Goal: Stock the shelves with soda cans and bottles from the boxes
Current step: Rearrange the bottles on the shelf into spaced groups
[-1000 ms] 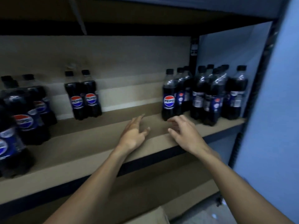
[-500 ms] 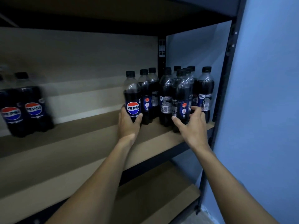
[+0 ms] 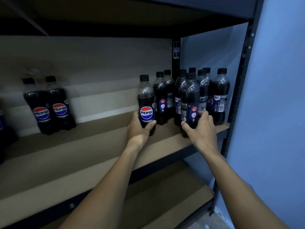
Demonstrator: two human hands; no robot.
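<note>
- Two bottles are in hand: the left hand (image 3: 140, 130) curls its fingers (image 3: 151, 123) round the lower body of the labelled bottle (image 3: 146, 100), whose logo faces out. The right hand (image 3: 200, 130) grips the front bottle (image 3: 189, 100) low down, with the thumb on the near side and the other fingers (image 3: 202, 113) wrapped round the far side.
- One second ago both hands hovered over bare board, fingers spread and holding nothing. Half a second ago they had only just reached these bottles. Now both grips are closed.
- Both held bottles stand upright and seem to rest on the shelf (image 3: 99, 146), touching the cluster (image 3: 217, 96) just behind and to the right of the fingers, beside the black post (image 3: 239, 100).
- Well to the left of the left fingers, a pair of bottles (image 3: 49, 104) stands at the back, with bare board between.
- My reading is that this is tidying stock already placed, not bringing in new stock. The front bottle shows its back label, so a turn or a nudge into line seems likely.
- Much of the shelf looks unfilled, so the stocking appears far from done.
</note>
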